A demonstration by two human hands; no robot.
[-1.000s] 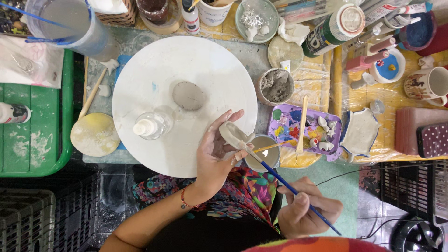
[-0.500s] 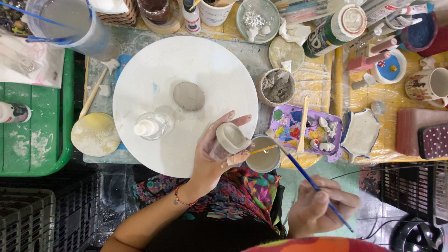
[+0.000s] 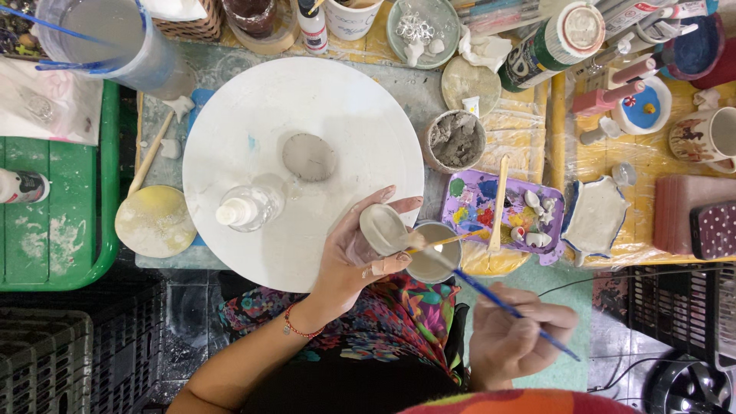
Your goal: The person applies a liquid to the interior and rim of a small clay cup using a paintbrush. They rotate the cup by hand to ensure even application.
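My left hand (image 3: 354,257) holds a small pale clay cup (image 3: 383,228) tilted over the near edge of a round white board (image 3: 299,123). My right hand (image 3: 512,337) grips a thin blue-handled brush (image 3: 491,295); its tip reaches the cup's rim, above a small grey water cup (image 3: 433,257). A flat grey clay disc (image 3: 309,156) and a clear spray bottle (image 3: 249,207) lie on the board, beyond my left hand.
A purple paint palette (image 3: 502,207) with a wooden stick lies to the right, a tub of grey clay (image 3: 455,140) behind it. A round yellow sponge (image 3: 155,221), a green tray (image 3: 57,222), a white dish (image 3: 595,217), mugs and jars crowd the table.
My right hand with the brush has shifted right and slightly up. My left hand turned the cup a little, keeping it at the board's near edge.
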